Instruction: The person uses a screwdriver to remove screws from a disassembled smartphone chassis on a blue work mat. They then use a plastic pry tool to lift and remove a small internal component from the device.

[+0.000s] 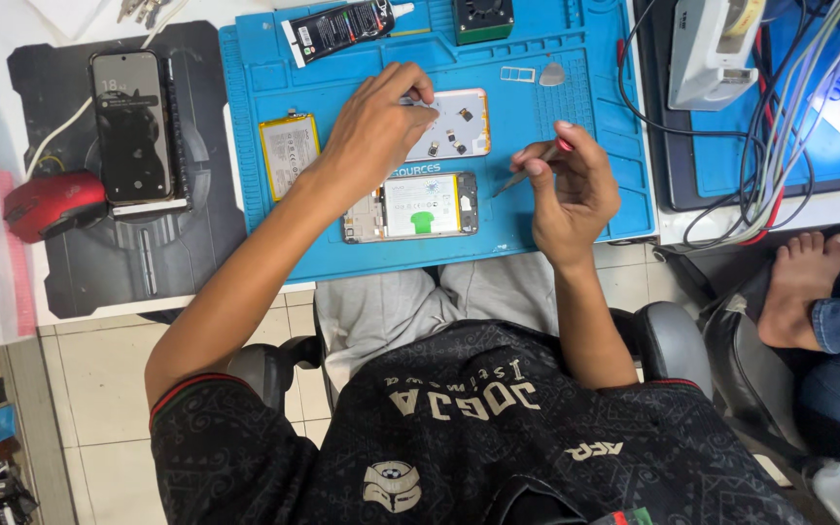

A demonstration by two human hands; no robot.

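My left hand (376, 126) rests on the upper left corner of a white phone back cover (457, 124) lying on the blue work mat (556, 185), its fingertips pinching a small part there. My right hand (571, 185) holds a thin tool with a red handle (527, 167), tip pointing left toward the phones. Just below the cover lies an opened phone (412, 207) with its battery and a green tab showing. A loose yellow-edged battery (289, 154) sits at the mat's left side.
A black glue tube (342, 27) and a small fan (483, 17) lie at the mat's far edge. A second phone (131, 126) rests on a black pad, with a red mouse (51, 202) beside it. Cables (770, 146) and another person's bare foot (804, 282) are on the right.
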